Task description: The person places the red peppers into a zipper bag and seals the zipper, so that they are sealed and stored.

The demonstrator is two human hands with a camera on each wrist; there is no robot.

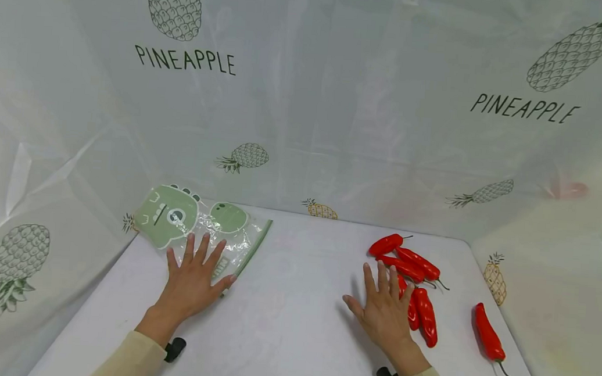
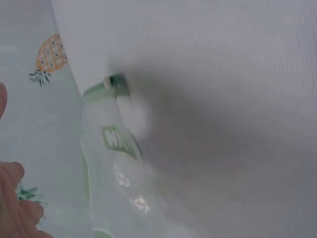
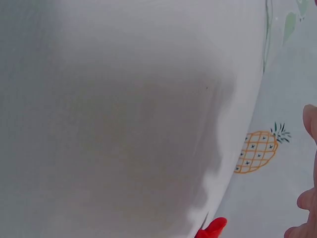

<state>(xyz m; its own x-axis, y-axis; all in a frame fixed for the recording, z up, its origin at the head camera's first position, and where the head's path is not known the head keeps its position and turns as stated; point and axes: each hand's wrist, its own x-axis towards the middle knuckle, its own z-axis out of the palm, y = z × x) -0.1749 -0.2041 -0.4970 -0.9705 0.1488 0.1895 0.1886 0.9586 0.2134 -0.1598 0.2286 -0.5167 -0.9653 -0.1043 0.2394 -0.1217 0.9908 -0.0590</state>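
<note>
My left hand (image 1: 191,285), fingers spread and straight, is over the near edge of a clear zip bag (image 1: 209,228) with green dinosaur prints. In the left wrist view the bag's green slider (image 2: 117,84) shows at one end of its zip strip. My right hand (image 1: 383,313) has its fingers spread as well and holds nothing. It overlaps part of a loose cluster of red chili peppers (image 1: 425,316) in the head view, hiding some of them. One red pepper (image 3: 212,229) peeks in at the bottom of the right wrist view.
A single red chili pepper (image 1: 489,335) lies apart near the right edge of the white table (image 1: 291,327). A pineapple-printed sheet (image 1: 307,95) hangs behind the table and along both sides. Each wrist carries a small black camera (image 1: 175,349).
</note>
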